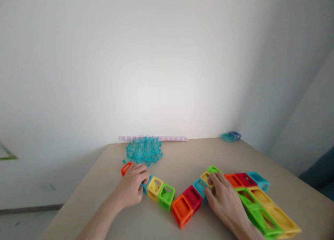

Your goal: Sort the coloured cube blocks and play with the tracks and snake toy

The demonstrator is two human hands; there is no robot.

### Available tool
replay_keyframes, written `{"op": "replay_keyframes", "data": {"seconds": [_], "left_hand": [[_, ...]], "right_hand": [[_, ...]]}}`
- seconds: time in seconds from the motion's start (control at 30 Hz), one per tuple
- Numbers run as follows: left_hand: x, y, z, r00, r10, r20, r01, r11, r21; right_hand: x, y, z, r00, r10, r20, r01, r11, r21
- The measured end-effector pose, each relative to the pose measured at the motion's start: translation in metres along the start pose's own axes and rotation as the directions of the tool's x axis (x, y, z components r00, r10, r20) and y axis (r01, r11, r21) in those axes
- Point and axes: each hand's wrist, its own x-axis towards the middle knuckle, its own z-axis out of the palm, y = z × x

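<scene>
My left hand [135, 184] is closed over a row of hollow cube blocks. An orange cube [126, 168] shows beyond its fingers; blue, yellow [154, 187] and green [166, 195] cubes run to the right. My right hand [224, 194] grips a second row near its far end, with yellow and green [214, 169] cubes at the fingers. From there the row slants down through a blue cube [200, 186] and a red cube [192, 196] to an orange cube [182, 210]. That orange cube sits close against the left row's green cube, forming a V.
Right of my right hand lies a cluster of orange, red, blue, green and yellow cubes [278, 215]. Translucent teal track pieces [144, 150] and a pale purple strip [174, 138] lie near the wall. Small teal and blue pieces [231, 136] stand at the far right corner of the table [94, 194].
</scene>
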Motion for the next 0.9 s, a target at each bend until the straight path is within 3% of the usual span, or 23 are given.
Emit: {"op": "replay_keyframes", "data": {"seconds": [0.2,0.4,0.77,0.9], "left_hand": [[-0.002,0.003,0.003,0.983,0.178,0.04,-0.169,0.972,-0.161],[0.0,0.019,0.003,0.965,0.261,-0.01,-0.253,0.926,-0.281],[0.001,0.038,0.015,0.96,0.273,-0.064,-0.274,0.864,-0.423],[0.002,0.041,0.016,0.966,0.249,-0.072,-0.253,0.847,-0.468]], "right_hand": [[-0.001,-0.009,0.003,0.991,-0.122,0.058,0.1,0.951,0.292],[-0.005,-0.017,0.006,0.966,-0.242,0.094,0.185,0.896,0.404],[0.015,-0.034,0.005,0.861,-0.456,0.224,0.271,0.786,0.556],[0.02,-0.041,0.01,0.838,-0.5,0.219,0.292,0.749,0.594]]}}
